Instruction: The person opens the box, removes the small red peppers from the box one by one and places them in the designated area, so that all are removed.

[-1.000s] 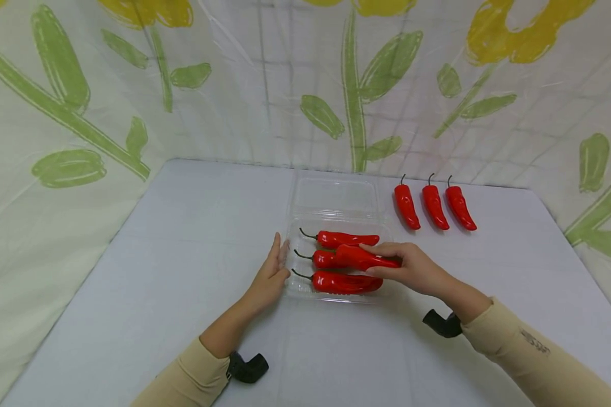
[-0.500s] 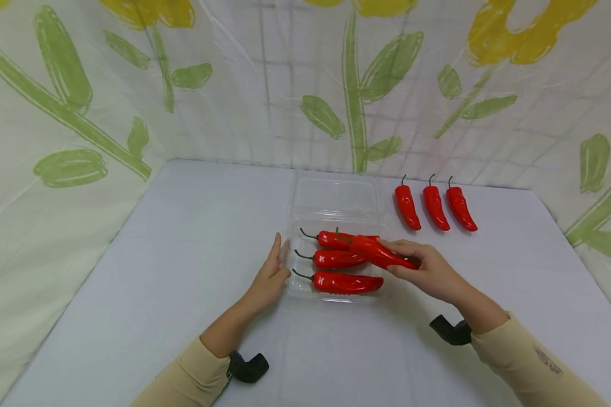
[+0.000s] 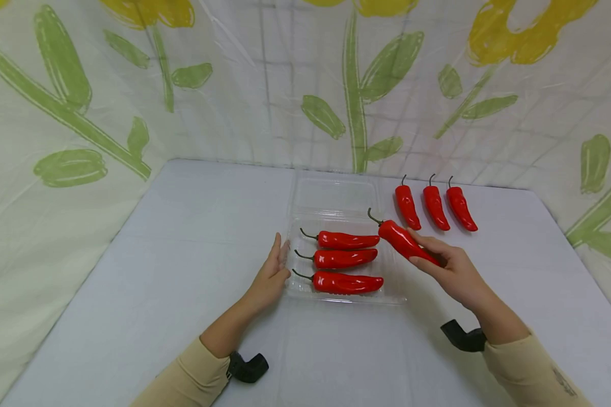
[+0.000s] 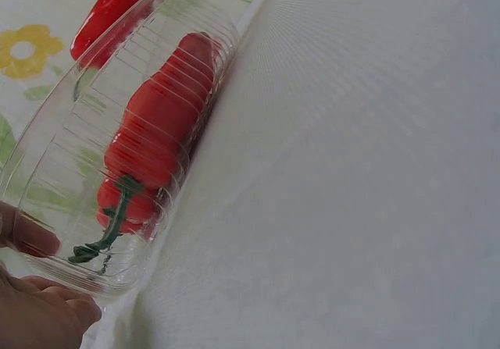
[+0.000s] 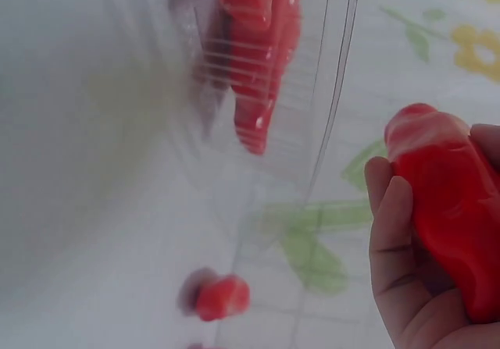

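Note:
A clear plastic clamshell container (image 3: 394,282) lies with its lid folded back, and three red peppers (image 3: 347,282) lie side by side in it, stems to the left. My left hand (image 3: 266,285) holds its left wall; in the left wrist view a finger (image 4: 35,236) shows through the plastic. Right of the container, my right hand (image 3: 453,268) grips another red pepper (image 3: 402,238) by its tapered end, stem pointing up-left. The right wrist view shows fingers and thumb around this held pepper (image 5: 449,185). It is raised and apart from the peppers in the container.
Three more red peppers (image 3: 434,206) lie in a row at the table's back right, stems away from me. The transparent lid (image 3: 334,195) reaches the table's back edge. Behind the white table (image 3: 183,254) hangs a flower-printed sheet (image 3: 234,113).
My right hand has moved right, lifting its pepper from above the container's peppers to beyond the right rim; the pepper's stem now points up. My left hand and the other peppers stay put.

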Action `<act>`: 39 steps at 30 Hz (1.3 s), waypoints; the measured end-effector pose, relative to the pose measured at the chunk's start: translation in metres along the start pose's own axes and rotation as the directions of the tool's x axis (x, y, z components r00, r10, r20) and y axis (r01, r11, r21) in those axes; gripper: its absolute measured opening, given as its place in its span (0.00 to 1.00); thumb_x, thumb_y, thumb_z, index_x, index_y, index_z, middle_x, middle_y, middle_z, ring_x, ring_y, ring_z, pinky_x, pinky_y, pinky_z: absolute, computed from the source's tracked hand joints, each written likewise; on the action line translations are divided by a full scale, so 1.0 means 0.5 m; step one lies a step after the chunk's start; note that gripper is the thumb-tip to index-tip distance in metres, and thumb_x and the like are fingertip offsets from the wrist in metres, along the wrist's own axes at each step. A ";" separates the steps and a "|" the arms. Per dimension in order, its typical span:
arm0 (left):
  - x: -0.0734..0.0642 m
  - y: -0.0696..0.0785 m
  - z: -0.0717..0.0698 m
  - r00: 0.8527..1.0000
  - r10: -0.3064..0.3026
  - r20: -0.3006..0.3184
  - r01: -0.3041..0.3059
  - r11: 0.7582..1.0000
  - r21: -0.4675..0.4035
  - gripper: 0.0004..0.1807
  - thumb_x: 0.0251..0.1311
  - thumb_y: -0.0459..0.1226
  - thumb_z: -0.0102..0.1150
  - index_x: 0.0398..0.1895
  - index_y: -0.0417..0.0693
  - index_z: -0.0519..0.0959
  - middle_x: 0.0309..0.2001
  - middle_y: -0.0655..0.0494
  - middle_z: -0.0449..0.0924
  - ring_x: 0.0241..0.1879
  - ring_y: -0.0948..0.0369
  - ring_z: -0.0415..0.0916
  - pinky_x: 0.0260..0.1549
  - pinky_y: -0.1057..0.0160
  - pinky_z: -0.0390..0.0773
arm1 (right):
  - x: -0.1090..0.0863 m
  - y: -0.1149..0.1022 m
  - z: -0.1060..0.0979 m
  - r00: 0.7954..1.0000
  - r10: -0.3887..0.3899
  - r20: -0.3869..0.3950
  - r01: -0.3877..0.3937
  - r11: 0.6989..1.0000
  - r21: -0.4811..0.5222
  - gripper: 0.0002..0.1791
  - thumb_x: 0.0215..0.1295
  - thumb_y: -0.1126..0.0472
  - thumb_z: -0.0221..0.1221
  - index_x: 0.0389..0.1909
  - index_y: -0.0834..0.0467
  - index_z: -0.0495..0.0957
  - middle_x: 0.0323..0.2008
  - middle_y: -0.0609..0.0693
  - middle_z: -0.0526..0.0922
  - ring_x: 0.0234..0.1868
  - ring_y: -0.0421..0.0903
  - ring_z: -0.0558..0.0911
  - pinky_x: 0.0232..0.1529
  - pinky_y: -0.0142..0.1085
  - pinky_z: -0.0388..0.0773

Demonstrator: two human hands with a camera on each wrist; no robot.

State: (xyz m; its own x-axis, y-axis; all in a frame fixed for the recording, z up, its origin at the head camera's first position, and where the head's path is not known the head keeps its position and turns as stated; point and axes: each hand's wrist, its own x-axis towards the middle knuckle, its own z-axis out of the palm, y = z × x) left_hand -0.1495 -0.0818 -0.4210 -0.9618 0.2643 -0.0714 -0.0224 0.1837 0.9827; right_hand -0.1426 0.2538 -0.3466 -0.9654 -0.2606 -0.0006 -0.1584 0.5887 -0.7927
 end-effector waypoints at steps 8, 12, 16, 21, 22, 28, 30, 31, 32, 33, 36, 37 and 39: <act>0.001 -0.001 0.000 1.000 0.004 0.003 -0.004 1.000 -0.004 0.42 0.56 0.24 0.31 0.73 0.41 0.30 0.74 0.43 0.41 0.73 0.52 0.38 0.69 0.48 0.40 | -0.012 0.017 -0.021 0.996 0.041 -0.084 -0.040 0.999 0.016 0.31 0.65 0.57 0.54 0.68 0.54 0.60 0.52 0.47 0.73 0.45 0.36 0.71 0.36 0.27 0.79; 0.001 -0.002 -0.001 1.000 -0.002 0.002 0.002 1.000 -0.009 0.42 0.56 0.24 0.31 0.73 0.42 0.29 0.74 0.44 0.40 0.74 0.53 0.37 0.69 0.49 0.40 | -0.014 0.026 -0.036 0.990 0.072 -0.118 -0.069 0.997 0.027 0.31 0.65 0.56 0.54 0.69 0.53 0.59 0.45 0.31 0.71 0.44 0.33 0.71 0.36 0.25 0.78; 0.001 -0.002 -0.001 1.000 -0.010 -0.001 0.010 1.000 -0.011 0.42 0.56 0.24 0.32 0.73 0.42 0.29 0.74 0.44 0.41 0.74 0.53 0.38 0.70 0.49 0.40 | -0.014 0.038 -0.051 0.980 0.129 -0.150 -0.126 0.991 0.034 0.32 0.66 0.53 0.53 0.70 0.52 0.56 0.47 0.37 0.72 0.42 0.32 0.71 0.36 0.23 0.77; -0.001 0.000 -0.001 1.000 -0.018 0.000 0.018 1.000 -0.017 0.42 0.56 0.24 0.32 0.73 0.43 0.29 0.74 0.46 0.41 0.74 0.54 0.38 0.70 0.50 0.40 | -0.014 0.055 -0.069 0.963 0.190 -0.191 -0.189 0.982 0.025 0.33 0.66 0.51 0.51 0.70 0.51 0.53 0.58 0.62 0.67 0.44 0.33 0.69 0.35 0.19 0.75; -0.001 0.000 -0.001 1.000 -0.018 0.000 0.018 1.000 -0.015 0.42 0.56 0.24 0.32 0.73 0.43 0.29 0.74 0.46 0.41 0.74 0.54 0.37 0.70 0.50 0.40 | -0.013 0.058 -0.073 0.959 0.197 -0.202 -0.196 0.980 0.026 0.33 0.67 0.51 0.51 0.70 0.51 0.53 0.59 0.65 0.65 0.44 0.34 0.68 0.35 0.19 0.75; -0.001 0.000 -0.001 1.000 -0.017 -0.002 0.017 1.000 -0.009 0.42 0.57 0.24 0.33 0.73 0.44 0.29 0.74 0.46 0.41 0.74 0.55 0.37 0.70 0.50 0.40 | -0.009 0.073 -0.093 0.935 0.230 -0.268 -0.236 0.972 0.012 0.33 0.66 0.50 0.50 0.70 0.51 0.53 0.62 0.68 0.63 0.39 0.32 0.69 0.33 0.17 0.73; -0.001 0.000 -0.001 1.000 -0.016 0.000 0.016 1.000 -0.008 0.42 0.57 0.24 0.33 0.73 0.44 0.29 0.74 0.46 0.41 0.74 0.54 0.38 0.70 0.50 0.40 | -0.007 0.076 -0.100 0.929 0.245 -0.278 -0.256 0.967 -0.002 0.33 0.67 0.49 0.50 0.70 0.50 0.52 0.62 0.68 0.63 0.38 0.31 0.70 0.32 0.17 0.73; -0.001 0.000 -0.001 1.000 -0.016 0.001 0.016 1.000 -0.007 0.42 0.57 0.24 0.33 0.73 0.44 0.29 0.74 0.46 0.41 0.74 0.54 0.38 0.70 0.50 0.40 | -0.005 0.078 -0.104 0.926 0.252 -0.282 -0.266 0.964 -0.009 0.33 0.67 0.49 0.50 0.70 0.50 0.52 0.62 0.68 0.63 0.38 0.32 0.70 0.32 0.17 0.73; -0.001 0.000 -0.001 1.000 -0.017 0.002 0.017 1.000 -0.009 0.42 0.57 0.24 0.33 0.73 0.44 0.29 0.74 0.46 0.41 0.74 0.54 0.38 0.70 0.50 0.40 | -0.003 0.080 -0.108 0.923 0.261 -0.284 -0.277 0.961 -0.018 0.34 0.67 0.48 0.49 0.70 0.50 0.52 0.63 0.69 0.63 0.38 0.32 0.69 0.32 0.16 0.72; -0.001 0.000 -0.001 1.000 -0.018 0.003 0.018 1.000 -0.006 0.42 0.57 0.24 0.33 0.73 0.45 0.29 0.74 0.47 0.41 0.74 0.55 0.38 0.70 0.50 0.40 | -0.002 0.082 -0.112 0.920 0.270 -0.285 -0.289 0.957 -0.023 0.34 0.66 0.47 0.49 0.71 0.50 0.51 0.64 0.69 0.63 0.39 0.33 0.69 0.31 0.16 0.72; 0.000 -0.002 -0.001 1.000 -0.020 0.003 0.020 1.000 0.000 0.42 0.57 0.24 0.33 0.73 0.45 0.29 0.74 0.47 0.42 0.74 0.55 0.38 0.70 0.50 0.40 | 0.004 0.090 -0.125 0.911 0.290 -0.293 -0.315 0.948 -0.040 0.35 0.66 0.45 0.48 0.71 0.50 0.50 0.65 0.69 0.61 0.38 0.33 0.69 0.31 0.15 0.71; 0.000 -0.001 -0.001 1.000 -0.019 0.003 0.019 1.000 0.002 0.42 0.57 0.24 0.33 0.73 0.45 0.29 0.74 0.47 0.42 0.74 0.55 0.38 0.70 0.50 0.40 | 0.006 0.093 -0.130 0.909 0.295 -0.294 -0.322 0.946 -0.045 0.35 0.66 0.45 0.48 0.71 0.50 0.50 0.65 0.69 0.60 0.38 0.33 0.69 0.31 0.15 0.71; 0.000 0.000 -0.001 1.000 -0.017 0.002 0.016 1.000 0.004 0.42 0.57 0.24 0.33 0.73 0.44 0.29 0.74 0.47 0.42 0.74 0.55 0.38 0.70 0.50 0.41 | 0.010 0.102 -0.140 0.905 0.308 -0.293 -0.336 0.941 -0.047 0.36 0.66 0.44 0.48 0.71 0.50 0.49 0.66 0.70 0.59 0.36 0.31 0.70 0.31 0.14 0.70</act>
State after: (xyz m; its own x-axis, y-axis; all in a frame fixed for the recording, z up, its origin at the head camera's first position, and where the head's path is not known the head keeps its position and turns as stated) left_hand -0.1496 -0.0821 -0.4212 -0.9607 0.2631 -0.0879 -0.0371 0.1921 0.9807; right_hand -0.1699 0.3362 -0.3442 -0.9832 0.1701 -0.0663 0.1656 0.6776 -0.7165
